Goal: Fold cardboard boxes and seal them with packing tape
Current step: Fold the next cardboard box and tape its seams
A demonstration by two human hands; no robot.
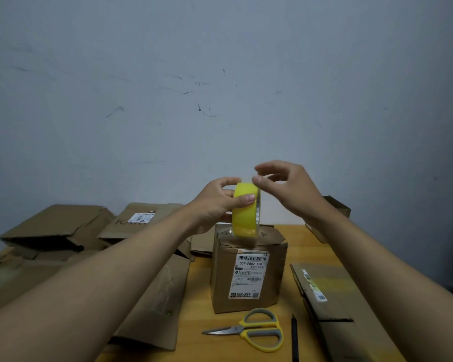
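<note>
A small folded cardboard box [249, 273] with a white shipping label stands upright on the wooden table [199, 304]. Above its top I hold a yellow roll of packing tape [245, 218] upright. My left hand [217, 205] grips the roll, thumb across its yellow face and fingers behind. My right hand [285, 186] is raised at the roll's upper right edge, its fingertips curled together right at the rim. Whether they pinch the tape's loose end cannot be told.
Yellow-handled scissors [256, 330] and a dark pen [294, 338] lie in front of the box. Flattened cardboard boxes are stacked at the left [53, 228] and lie at the right [330, 304]. A scuffed grey wall [220, 87] rises behind the table.
</note>
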